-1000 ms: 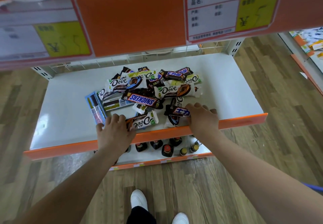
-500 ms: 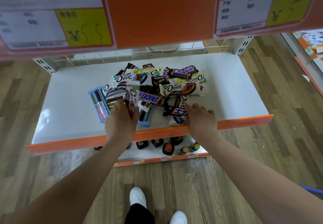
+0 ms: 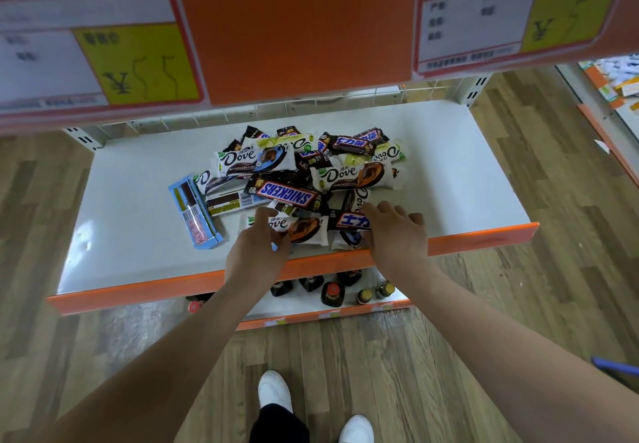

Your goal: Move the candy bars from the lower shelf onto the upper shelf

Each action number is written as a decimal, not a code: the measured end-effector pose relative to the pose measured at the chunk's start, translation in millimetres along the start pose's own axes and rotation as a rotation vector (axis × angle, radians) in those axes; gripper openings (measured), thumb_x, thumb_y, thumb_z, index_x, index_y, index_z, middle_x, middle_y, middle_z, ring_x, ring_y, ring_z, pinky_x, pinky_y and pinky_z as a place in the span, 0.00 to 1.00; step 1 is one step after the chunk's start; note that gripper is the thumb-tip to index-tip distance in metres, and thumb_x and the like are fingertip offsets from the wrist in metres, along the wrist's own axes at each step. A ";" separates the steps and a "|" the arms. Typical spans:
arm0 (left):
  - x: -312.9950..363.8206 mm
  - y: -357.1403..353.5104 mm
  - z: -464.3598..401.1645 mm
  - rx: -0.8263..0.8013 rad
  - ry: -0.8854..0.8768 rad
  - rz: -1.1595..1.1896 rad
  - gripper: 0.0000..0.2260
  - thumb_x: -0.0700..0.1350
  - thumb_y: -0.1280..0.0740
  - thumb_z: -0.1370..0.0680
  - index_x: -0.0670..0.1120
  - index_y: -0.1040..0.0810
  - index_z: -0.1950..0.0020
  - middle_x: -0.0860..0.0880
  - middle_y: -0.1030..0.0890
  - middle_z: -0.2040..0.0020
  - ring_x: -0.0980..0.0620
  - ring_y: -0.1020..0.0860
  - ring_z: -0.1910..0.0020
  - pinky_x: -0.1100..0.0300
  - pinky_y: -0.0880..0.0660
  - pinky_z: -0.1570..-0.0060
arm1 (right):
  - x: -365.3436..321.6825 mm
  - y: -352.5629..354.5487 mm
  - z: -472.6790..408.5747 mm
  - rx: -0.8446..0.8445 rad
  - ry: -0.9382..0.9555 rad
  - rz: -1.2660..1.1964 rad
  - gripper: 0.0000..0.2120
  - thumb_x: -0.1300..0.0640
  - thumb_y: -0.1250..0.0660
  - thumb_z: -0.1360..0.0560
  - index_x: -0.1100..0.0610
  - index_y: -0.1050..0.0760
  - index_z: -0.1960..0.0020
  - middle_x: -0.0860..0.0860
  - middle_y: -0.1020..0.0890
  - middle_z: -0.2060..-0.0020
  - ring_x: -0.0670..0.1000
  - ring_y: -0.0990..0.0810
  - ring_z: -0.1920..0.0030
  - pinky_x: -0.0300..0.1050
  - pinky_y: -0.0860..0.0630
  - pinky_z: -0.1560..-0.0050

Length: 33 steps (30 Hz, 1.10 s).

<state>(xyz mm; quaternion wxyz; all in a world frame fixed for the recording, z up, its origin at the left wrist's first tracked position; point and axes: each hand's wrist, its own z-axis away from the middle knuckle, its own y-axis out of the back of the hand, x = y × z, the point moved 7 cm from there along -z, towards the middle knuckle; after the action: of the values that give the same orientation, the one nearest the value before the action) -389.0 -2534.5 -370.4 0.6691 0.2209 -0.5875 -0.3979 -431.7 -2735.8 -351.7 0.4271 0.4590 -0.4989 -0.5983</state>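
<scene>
Barely begun, judging by the heap. Nearest, left hand (image 3: 257, 247) pinching a Dove bar (image 3: 297, 230) at the lower shelf (image 3: 138, 228) front; right hand (image 3: 397, 231) spread flat on a dark bar (image 3: 351, 223). Beyond, candy pile (image 3: 304, 173) unmoved. Upper shelf (image 3: 294, 28) top hidden.

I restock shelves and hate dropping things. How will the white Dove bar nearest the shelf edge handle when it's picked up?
The Dove bar looks slim, so probably light and fairly stiff. Its glossy wrapper may be slippery. The left hand pinches its end, so it could droop or swing.
</scene>
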 end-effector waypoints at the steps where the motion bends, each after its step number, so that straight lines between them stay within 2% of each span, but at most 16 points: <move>1: 1.6 4.3 -0.1 0.015 -0.040 -0.117 0.21 0.45 0.32 0.26 0.48 0.34 0.35 0.49 0.22 0.49 0.45 0.23 0.50 0.53 0.26 0.59 | -0.8 0.0 -1.2 0.006 0.004 0.000 0.16 0.59 0.33 0.27 0.56 0.27 0.39 0.54 0.22 0.51 0.57 0.24 0.50 0.49 0.33 0.49; 4: 6.2 10.3 -3.1 0.021 -0.173 -0.469 0.27 0.51 0.30 0.26 0.50 0.35 0.30 0.49 0.31 0.34 0.47 0.34 0.35 0.50 0.33 0.41 | -3.6 -2.4 -4.1 0.003 0.034 -0.008 0.17 0.61 0.33 0.27 0.54 0.26 0.39 0.53 0.22 0.51 0.57 0.24 0.50 0.49 0.33 0.47; 6: 6.1 9.5 -5.5 -0.011 -0.218 -0.577 0.26 0.53 0.33 0.25 0.53 0.36 0.29 0.52 0.33 0.31 0.48 0.37 0.32 0.52 0.38 0.38 | -5.6 -3.8 -4.6 0.000 0.047 -0.017 0.19 0.62 0.32 0.27 0.54 0.27 0.38 0.53 0.22 0.50 0.57 0.24 0.49 0.50 0.33 0.44; 9: 5.6 9.2 -6.4 -0.023 -0.248 -0.650 0.23 0.53 0.36 0.23 0.54 0.35 0.30 0.53 0.31 0.33 0.49 0.37 0.33 0.53 0.40 0.38 | -6.5 -5.3 -5.6 -0.033 0.062 -0.042 0.19 0.60 0.33 0.26 0.54 0.28 0.35 0.53 0.22 0.47 0.57 0.25 0.45 0.52 0.35 0.39; 11: 5.2 9.4 -4.8 -0.029 -0.254 -0.667 0.23 0.55 0.37 0.24 0.54 0.34 0.30 0.52 0.30 0.35 0.48 0.35 0.34 0.53 0.39 0.38 | -4.1 -5.6 -7.1 -0.076 0.066 -0.040 0.20 0.55 0.34 0.24 0.53 0.31 0.33 0.50 0.23 0.44 0.54 0.27 0.42 0.51 0.37 0.35; 14: 2.0 11.0 -4.0 -0.022 -0.255 -0.664 0.23 0.57 0.37 0.24 0.53 0.33 0.31 0.50 0.28 0.37 0.47 0.33 0.36 0.52 0.39 0.39 | -2.3 -3.5 -7.8 -0.101 0.090 -0.071 0.20 0.50 0.36 0.24 0.53 0.32 0.34 0.50 0.24 0.44 0.53 0.26 0.42 0.47 0.36 0.38; 18: 0.7 10.1 -3.9 -0.017 -0.271 -0.644 0.23 0.58 0.35 0.25 0.50 0.30 0.33 0.50 0.26 0.39 0.46 0.31 0.38 0.52 0.37 0.41 | 0.6 -2.8 -5.8 -0.098 0.108 -0.062 0.19 0.49 0.36 0.23 0.53 0.31 0.34 0.50 0.23 0.44 0.53 0.25 0.43 0.47 0.35 0.40; 26: 0.1 14.2 4.4 0.060 -0.334 -0.627 0.20 0.47 0.24 0.33 0.43 0.22 0.45 0.45 0.21 0.51 0.42 0.24 0.50 0.48 0.30 0.51 | 0.1 7.0 -2.1 -0.056 0.124 0.029 0.17 0.51 0.34 0.25 0.53 0.29 0.37 0.50 0.22 0.48 0.53 0.26 0.45 0.46 0.36 0.41; 28: -0.2 17.2 8.8 0.076 -0.335 -0.611 0.19 0.46 0.23 0.34 0.43 0.21 0.45 0.45 0.21 0.51 0.42 0.24 0.50 0.47 0.30 0.52 | 0.4 10.3 1.3 -0.042 0.126 0.024 0.17 0.52 0.32 0.26 0.54 0.27 0.38 0.51 0.21 0.50 0.55 0.25 0.46 0.48 0.35 0.42; 33: 5.2 34.6 21.2 0.089 -0.302 -0.580 0.19 0.47 0.27 0.29 0.45 0.24 0.40 0.47 0.23 0.45 0.43 0.27 0.43 0.49 0.33 0.47 | 0.5 20.1 13.4 0.045 0.132 0.026 0.17 0.55 0.23 0.34 0.58 0.21 0.48 0.55 0.19 0.61 0.59 0.21 0.58 0.52 0.29 0.51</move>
<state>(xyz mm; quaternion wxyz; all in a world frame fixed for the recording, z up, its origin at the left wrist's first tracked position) -399.9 -2514.6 -336.3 0.4229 0.3464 -0.6095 -0.5742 -443.9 -2736.3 -330.8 0.4563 0.5003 -0.4890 -0.5499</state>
